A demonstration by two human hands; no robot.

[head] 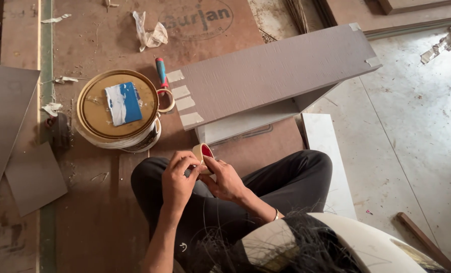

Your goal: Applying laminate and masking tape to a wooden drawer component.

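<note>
Both of my hands meet above my crossed legs on a roll of beige masking tape [202, 150]. My left hand [177, 179] pinches the roll's near edge with thumb and fingers. My right hand [225, 179] grips the roll from the right side. Just beyond the roll lies a long grey-brown laminated board [281, 71] resting on a white panel [245, 121]. Several short tape strips [184, 103] run along the board's left end.
A round tin with a gold lid [118, 108] and a blue-white scraper [123, 103] on it stands at the left. A red-and-blue handled tool [161, 71] lies behind it. Grey laminate pieces [33, 177] lie at far left; a white strip [329, 162] lies right of my knee.
</note>
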